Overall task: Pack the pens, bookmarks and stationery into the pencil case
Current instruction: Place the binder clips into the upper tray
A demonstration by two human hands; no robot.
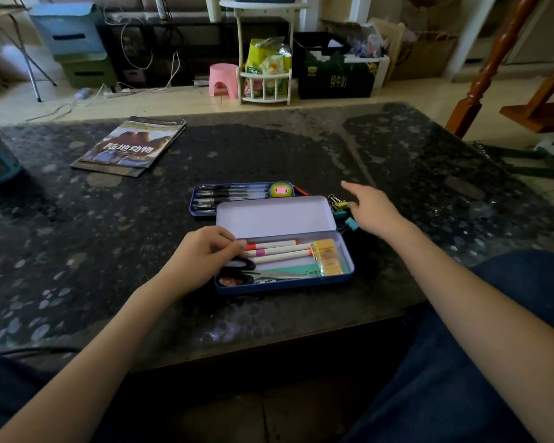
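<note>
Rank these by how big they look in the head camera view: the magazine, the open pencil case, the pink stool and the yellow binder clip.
1. Open pencil case, nearest the camera, so partly flattered.
2. Magazine, close behind; being farther off, it may really be bigger.
3. Pink stool, shrunk by distance.
4. Yellow binder clip, clearly smallest.
</note>
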